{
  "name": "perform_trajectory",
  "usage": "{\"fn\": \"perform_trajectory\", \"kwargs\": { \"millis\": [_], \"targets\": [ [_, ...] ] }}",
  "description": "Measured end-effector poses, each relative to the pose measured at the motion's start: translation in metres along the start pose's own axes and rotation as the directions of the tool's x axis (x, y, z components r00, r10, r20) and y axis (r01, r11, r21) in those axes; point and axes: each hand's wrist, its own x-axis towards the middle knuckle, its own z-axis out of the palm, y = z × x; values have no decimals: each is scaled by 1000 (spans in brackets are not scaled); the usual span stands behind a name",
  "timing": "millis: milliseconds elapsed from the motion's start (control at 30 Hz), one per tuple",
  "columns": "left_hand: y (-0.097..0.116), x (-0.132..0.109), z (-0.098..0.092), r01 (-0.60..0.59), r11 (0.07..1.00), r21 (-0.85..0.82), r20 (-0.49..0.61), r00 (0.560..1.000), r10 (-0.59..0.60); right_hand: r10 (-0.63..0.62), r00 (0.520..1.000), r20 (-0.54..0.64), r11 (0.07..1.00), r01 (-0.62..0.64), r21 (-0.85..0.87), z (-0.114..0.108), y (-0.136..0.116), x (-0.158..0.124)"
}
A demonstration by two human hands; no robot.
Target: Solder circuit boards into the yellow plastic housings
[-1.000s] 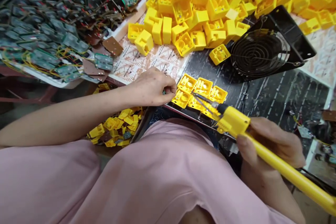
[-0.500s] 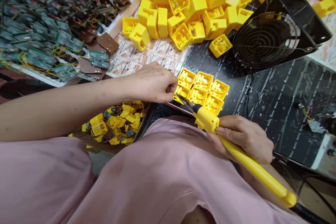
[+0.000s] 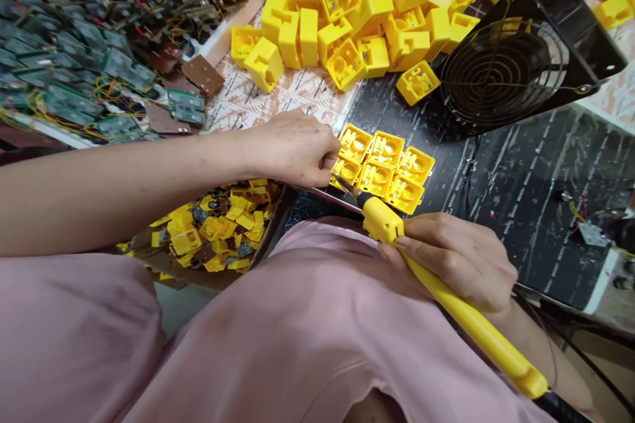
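Note:
My right hand (image 3: 459, 258) is wrapped round the long yellow handle of a soldering iron (image 3: 441, 284), whose dark tip points up and left. That tip is at the lower left one of several small open yellow plastic housings (image 3: 376, 177), set close together in two rows. Metal bits show inside them. Just left of the housings, my left hand (image 3: 302, 149) is closed in a pinch, its fingertips turned away from view. Whatever they hold, if anything, is hidden.
Loose yellow housings (image 3: 342, 13) are heaped at the back. A black fan (image 3: 496, 76) stands right on the dark bench top (image 3: 526, 211). Wired circuit boards (image 3: 109, 66) fill a white tray at left. Below my left arm, a box holds yellow parts (image 3: 218, 228).
The soldering iron and my right hand have shifted slightly left, with the tip still at the lower left housing. My left hand keeps its pinch with little movement.

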Motion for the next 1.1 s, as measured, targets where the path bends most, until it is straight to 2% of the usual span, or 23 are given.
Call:
{"fn": "perform_trajectory", "kwargs": {
  "millis": [300, 367, 500, 600, 733, 800, 900, 1000, 1100],
  "targets": [
    [-2, 2, 4, 31, 999, -43, -1, 1000, -31, 199, 974, -110, 980, -197, 34, -15, -1, -11],
    [-5, 3, 7, 5, 1000, -31, -24, 1000, -6, 259, 952, -163, 966, -253, 57, -12, -1, -18],
    [-7, 4, 11, -38, 999, -5, -66, 997, 38, 392, 877, -280, 920, -374, 116, -6, -4, -27],
    [-10, 2, 11, -33, 999, -16, -62, 998, 32, 393, 869, -301, 918, -351, 185, -2, -5, -29],
    [-27, -11, 15, -94, 978, -185, -145, 987, 67, 323, 887, -331, 944, -279, 175, 3, 1, -33],
    [-38, -18, 23, -109, 930, -351, -187, 981, 45, 360, 861, -359, 932, -317, 175, 5, 4, -37],
    [-46, -20, 39, -73, 835, -545, -231, 971, -66, 419, 817, -396, 907, -390, 155, 9, 9, -40],
    [-43, -14, 51, -47, 800, -599, -283, 946, -156, 365, 813, -453, 931, -316, 183, 14, 12, -38],
    [-38, -12, 54, -50, 796, -603, -314, 932, -180, 374, 824, -425, 926, -306, 222, 16, 13, -34]
  ]
}}
